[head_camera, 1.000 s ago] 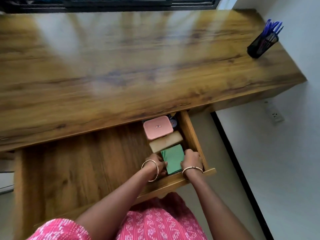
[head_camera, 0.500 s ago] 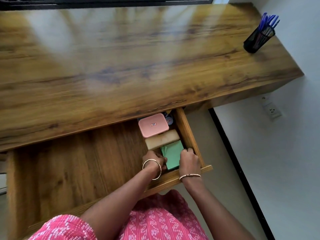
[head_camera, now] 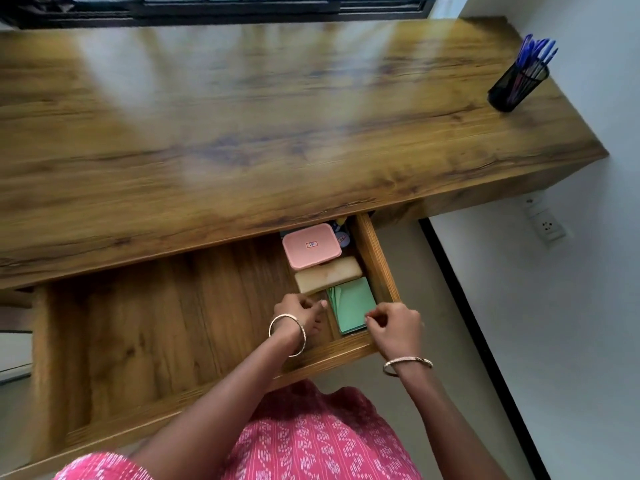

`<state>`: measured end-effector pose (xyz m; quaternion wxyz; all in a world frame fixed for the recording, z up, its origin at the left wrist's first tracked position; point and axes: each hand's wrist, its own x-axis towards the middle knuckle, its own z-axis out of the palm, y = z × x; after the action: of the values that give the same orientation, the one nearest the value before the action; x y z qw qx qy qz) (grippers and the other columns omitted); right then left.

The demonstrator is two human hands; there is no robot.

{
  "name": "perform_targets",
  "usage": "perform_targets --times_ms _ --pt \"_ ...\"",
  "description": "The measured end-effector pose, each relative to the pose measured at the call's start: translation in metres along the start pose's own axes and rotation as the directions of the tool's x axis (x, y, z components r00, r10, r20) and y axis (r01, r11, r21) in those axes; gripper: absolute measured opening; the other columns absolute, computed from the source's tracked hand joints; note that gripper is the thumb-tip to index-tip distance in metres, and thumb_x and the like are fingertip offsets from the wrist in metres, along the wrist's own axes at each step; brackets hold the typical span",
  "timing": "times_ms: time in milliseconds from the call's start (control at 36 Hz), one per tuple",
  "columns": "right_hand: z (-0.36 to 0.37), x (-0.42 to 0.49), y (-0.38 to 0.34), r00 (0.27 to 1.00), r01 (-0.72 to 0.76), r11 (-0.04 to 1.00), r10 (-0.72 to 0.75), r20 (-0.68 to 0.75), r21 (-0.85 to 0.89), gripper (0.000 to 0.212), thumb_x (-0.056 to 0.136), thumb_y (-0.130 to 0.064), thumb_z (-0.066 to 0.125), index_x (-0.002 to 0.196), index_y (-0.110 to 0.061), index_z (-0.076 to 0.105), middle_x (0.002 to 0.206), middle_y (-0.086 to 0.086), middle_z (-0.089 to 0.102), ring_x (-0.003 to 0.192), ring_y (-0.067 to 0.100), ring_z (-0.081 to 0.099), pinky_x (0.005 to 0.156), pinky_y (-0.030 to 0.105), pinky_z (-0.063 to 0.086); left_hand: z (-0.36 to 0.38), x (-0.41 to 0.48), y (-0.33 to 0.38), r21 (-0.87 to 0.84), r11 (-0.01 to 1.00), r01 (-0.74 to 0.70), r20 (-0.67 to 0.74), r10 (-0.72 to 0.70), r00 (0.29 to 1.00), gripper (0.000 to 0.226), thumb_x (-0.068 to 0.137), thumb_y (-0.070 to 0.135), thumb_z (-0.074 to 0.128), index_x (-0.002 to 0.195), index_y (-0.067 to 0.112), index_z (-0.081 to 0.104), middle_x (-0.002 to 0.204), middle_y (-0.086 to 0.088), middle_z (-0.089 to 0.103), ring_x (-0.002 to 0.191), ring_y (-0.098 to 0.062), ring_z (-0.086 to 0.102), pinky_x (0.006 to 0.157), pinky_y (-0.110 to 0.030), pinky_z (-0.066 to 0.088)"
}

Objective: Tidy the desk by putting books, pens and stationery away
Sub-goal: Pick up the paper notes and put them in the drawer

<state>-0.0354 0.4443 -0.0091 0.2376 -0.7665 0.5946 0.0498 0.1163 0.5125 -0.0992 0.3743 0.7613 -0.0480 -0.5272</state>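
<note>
1. Counter [head_camera: 242, 133]: a long wood-grain slab, glossy, with pale window glare across the top half of the frame.
2. Drawer [head_camera: 138, 323]: pulled out under the counter's front edge in the lower half of the frame. It is the same brown wood, shallow and rectangular, with a bare board floor at left.
3. All the stationery sits in the drawer's right end, in a row from back to front.
4. Pink box [head_camera: 311, 245]: smooth plastic, a rounded rectangle lying flat at the back, with a small sticker on the lid.
5. A few small bits sit behind the box, too small to identify.
6. Tan block [head_camera: 327, 274]: a long soft-edged bar with a matte surface, touching the pink box's front edge.
7. Green pad [head_camera: 353, 303]: a flat stack of paper sheets with fanned edges showing on its left side. It lies in the front right corner, just in front of the tan block.
8. Left hand [head_camera: 299, 311]: inside the drawer, just left of the pad. Its fingers are curled narrow and the thumb tip is near the pad's left edge. Cannot tell if it grips anything.
9. Right hand [head_camera: 394, 327]: at the drawer's front right corner, with curled fingertips on the pad's near right corner. Cannot tell whether this is a pinch or just a touch.
10. Thin metal bangle [head_camera: 287, 334] on each wrist.
11. Pen cup [head_camera: 517, 86]: a black wire-mesh cylinder at the upper right of the counter, holding blue pens [head_camera: 536, 51].
12. White socket [head_camera: 549, 228] on the pale wall at right.
13. Pink patterned dress [head_camera: 311, 445] along the bottom edge of the frame.
</note>
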Motion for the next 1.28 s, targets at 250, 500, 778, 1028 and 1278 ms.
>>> perform_targets --times_ms 250,500,778,1028,1278 --pt "0.02 -0.046 -0.011 0.935 -0.039 0.994 0.0 0.355 0.104 0.049 0.076 -0.053 0.074 0.062 -0.006 0.072 0.059 0.004 0.071 0.055 0.015 0.066 0.059 0.032 0.053 -0.08 -0.087 -0.01 -0.161 0.986 -0.052 0.04 0.06 0.997 0.014 0.088 0.014 0.07 0.083 0.002 0.065 0.07 -0.014 0.066 0.052 -0.017 0.061 0.045 -0.023 0.053" --pt "0.065 -0.07 -0.015 0.847 -0.437 0.786 0.194 0.495 0.438 0.052 0.062 -0.048 0.082 0.054 0.002 0.067 0.056 0.01 0.058 0.052 0.022 0.053 0.056 0.034 0.044 -0.121 -0.126 -0.06 0.793 0.529 -0.303 0.083 0.4 0.913 0.043 0.065 0.053 0.079 0.096 0.031 0.059 0.094 0.015 0.06 0.091 -0.007 0.059 0.08 -0.026 0.047" --pt "0.055 -0.062 -0.056 0.753 -0.658 0.354 0.312 0.579 0.665 0.018 0.085 0.003 0.069 0.091 0.018 0.061 0.092 0.031 0.065 0.081 0.039 0.067 0.06 0.034 0.061 -0.131 -0.116 -0.086 0.888 0.423 -0.178 -0.148 0.63 0.762 0.049 0.055 0.053 0.085 0.077 0.024 0.052 0.072 0.008 0.059 0.07 -0.017 0.06 0.057 -0.031 0.05" --pt "0.047 -0.023 -0.098 0.751 -0.659 0.283 0.284 0.596 0.697 0.024 0.086 0.004 0.067 0.104 0.018 0.059 0.103 0.032 0.065 0.1 0.043 0.067 0.062 0.035 0.061 -0.138 -0.086 -0.057 0.878 0.445 -0.175 -0.211 0.689 0.693 0.043 0.059 0.043 0.088 0.074 0.02 0.054 0.06 0.006 0.061 0.055 -0.016 0.063 0.042 -0.026 0.046" --pt "0.042 0.028 -0.138 0.785 -0.618 0.236 0.238 0.572 0.75 0.009 0.089 0.013 0.054 0.082 0.01 0.057 0.087 0.026 0.062 0.08 0.034 0.065 0.067 0.035 0.062 -0.142 -0.056 -0.017 0.405 0.906 -0.123 -0.562 0.352 0.748 0.008 0.083 0.026 0.071 0.087 0.02 0.069 0.081 -0.002 0.075 0.078 -0.025 0.07 0.069 -0.032 0.054"
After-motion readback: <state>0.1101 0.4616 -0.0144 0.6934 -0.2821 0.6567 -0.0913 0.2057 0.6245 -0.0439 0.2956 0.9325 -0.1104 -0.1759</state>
